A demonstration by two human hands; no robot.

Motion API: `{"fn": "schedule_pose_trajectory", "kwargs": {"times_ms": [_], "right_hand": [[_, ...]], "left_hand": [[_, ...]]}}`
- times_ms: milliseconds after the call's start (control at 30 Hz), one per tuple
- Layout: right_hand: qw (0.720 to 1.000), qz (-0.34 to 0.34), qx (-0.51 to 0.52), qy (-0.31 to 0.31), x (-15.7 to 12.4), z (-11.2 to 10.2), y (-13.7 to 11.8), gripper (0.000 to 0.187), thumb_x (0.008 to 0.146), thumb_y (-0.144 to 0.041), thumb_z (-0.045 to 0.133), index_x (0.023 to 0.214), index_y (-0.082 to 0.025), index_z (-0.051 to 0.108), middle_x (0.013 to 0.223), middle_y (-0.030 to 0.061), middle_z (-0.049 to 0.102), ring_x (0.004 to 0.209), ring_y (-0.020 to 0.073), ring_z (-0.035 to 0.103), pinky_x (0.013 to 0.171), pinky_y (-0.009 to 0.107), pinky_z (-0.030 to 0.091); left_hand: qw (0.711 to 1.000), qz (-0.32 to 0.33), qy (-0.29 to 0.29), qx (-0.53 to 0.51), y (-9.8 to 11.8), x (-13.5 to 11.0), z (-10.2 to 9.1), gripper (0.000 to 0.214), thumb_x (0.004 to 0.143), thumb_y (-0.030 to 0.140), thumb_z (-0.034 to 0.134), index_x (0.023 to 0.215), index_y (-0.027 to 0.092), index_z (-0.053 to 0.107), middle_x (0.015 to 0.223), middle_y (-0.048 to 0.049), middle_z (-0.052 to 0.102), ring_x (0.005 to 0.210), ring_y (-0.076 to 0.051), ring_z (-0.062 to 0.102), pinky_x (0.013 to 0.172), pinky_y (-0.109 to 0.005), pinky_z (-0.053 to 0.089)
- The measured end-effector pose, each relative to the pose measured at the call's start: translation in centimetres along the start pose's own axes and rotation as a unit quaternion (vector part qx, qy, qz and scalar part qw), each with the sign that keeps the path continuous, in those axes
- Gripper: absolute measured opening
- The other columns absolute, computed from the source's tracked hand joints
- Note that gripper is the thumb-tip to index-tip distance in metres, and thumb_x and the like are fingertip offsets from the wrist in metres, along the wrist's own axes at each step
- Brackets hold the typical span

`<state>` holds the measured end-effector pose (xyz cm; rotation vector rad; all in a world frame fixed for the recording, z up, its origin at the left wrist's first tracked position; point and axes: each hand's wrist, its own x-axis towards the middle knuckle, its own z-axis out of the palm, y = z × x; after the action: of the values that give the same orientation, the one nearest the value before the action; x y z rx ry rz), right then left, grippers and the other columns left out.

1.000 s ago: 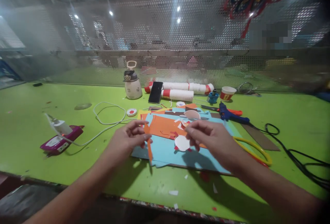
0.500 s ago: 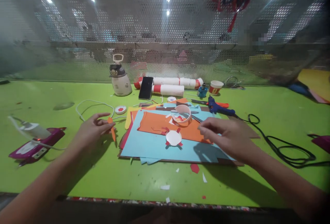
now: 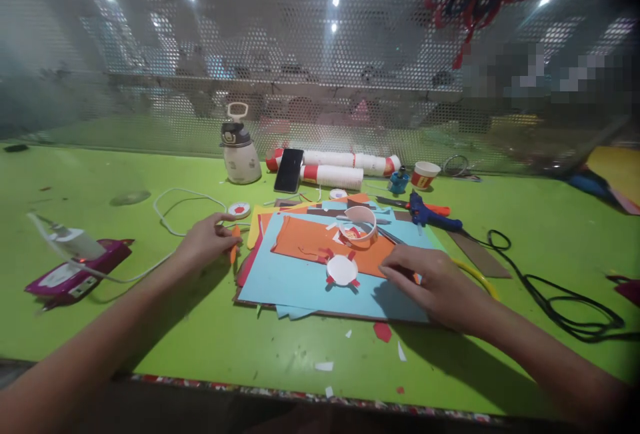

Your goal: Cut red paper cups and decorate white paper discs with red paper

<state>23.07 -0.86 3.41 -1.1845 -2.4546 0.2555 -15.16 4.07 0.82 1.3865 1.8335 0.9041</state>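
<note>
My left hand pinches a narrow, pointed orange paper piece above the green table, left of the paper stack. Over the stack's right side, my right hand has its fingers drawn together; anything between them is hidden. To the left of those fingertips lies a white paper disc with red tabs sticking out around it, like a small turtle. Behind it a ring cut from a paper cup rests on an orange sheet, which lies on a light blue sheet.
A blue glue gun with a black cord lies behind my right hand. Farther back are a bottle, a phone, stacked paper cups and a single cup. A purple power strip sits at left; paper scraps lie in front.
The view has shifted slightly. My left hand still holds the orange piece, now turned more upright. My right hand has moved a little left and down, closer to the white disc.
</note>
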Motion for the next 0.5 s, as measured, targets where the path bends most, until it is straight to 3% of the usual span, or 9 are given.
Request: {"fn": "schedule_pose_trajectory", "kwargs": {"times_ms": [67,167,267,400,500], "right_hand": [[1.0,0.001,0.006,-0.004,0.5,-0.1,-0.1,0.023,0.095,-0.022,0.047,0.078,-0.018,0.062,0.072,0.004,0.064,0.062,0.0163,0.056,0.058,0.028,0.04],[1.0,-0.008,0.007,-0.022,1.8,-0.1,-1.3,0.025,0.096,-0.022,0.047,0.078,-0.017,0.064,0.071,0.0034,0.066,0.062,0.0155,0.056,0.058,0.027,0.04],[0.995,-0.069,-0.026,-0.065,4.5,0.5,-4.4,0.028,0.097,-0.019,0.044,0.081,-0.015,0.065,0.073,0.0041,0.067,0.063,0.0145,0.057,0.059,0.027,0.041],[0.964,-0.188,-0.061,-0.179,10.8,3.3,-9.4,0.012,0.09,-0.017,0.057,0.09,-0.017,0.07,0.091,0.0052,0.07,0.079,0.0159,0.063,0.066,0.027,0.046],[0.936,-0.217,-0.131,-0.242,16.6,6.3,-11.4,0.011,0.092,-0.018,0.059,0.099,-0.014,0.067,0.102,0.0068,0.069,0.09,0.0192,0.065,0.076,0.034,0.052]], "left_hand": [[0.999,-0.015,-0.004,0.044,-0.3,0.7,0.0,0.046,0.07,0.023,0.079,0.11,0.013,0.059,0.065,0.002,0.067,0.058,-0.018,0.065,0.056,-0.029,0.05],[0.996,-0.027,-0.023,0.083,-0.6,1.2,0.1,0.03,0.089,0.028,0.063,0.115,0.014,0.058,0.093,-0.0037,0.068,0.072,-0.015,0.065,0.067,-0.033,0.055],[0.993,-0.036,-0.027,0.105,-0.6,1.3,0.4,0.031,0.092,0.032,0.059,0.119,0.016,0.058,0.113,-0.0082,0.064,0.092,-0.02,0.065,0.078,-0.039,0.056],[0.992,-0.047,-0.016,0.116,-0.7,1.3,0.6,0.034,0.092,0.032,0.059,0.122,0.017,0.057,0.121,-0.0096,0.061,0.1,-0.023,0.063,0.084,-0.044,0.055],[0.993,-0.056,-0.011,0.101,-1.4,1.0,0.0,0.035,0.092,0.032,0.059,0.123,0.017,0.057,0.122,-0.0097,0.061,0.101,-0.023,0.063,0.084,-0.044,0.055]]}}
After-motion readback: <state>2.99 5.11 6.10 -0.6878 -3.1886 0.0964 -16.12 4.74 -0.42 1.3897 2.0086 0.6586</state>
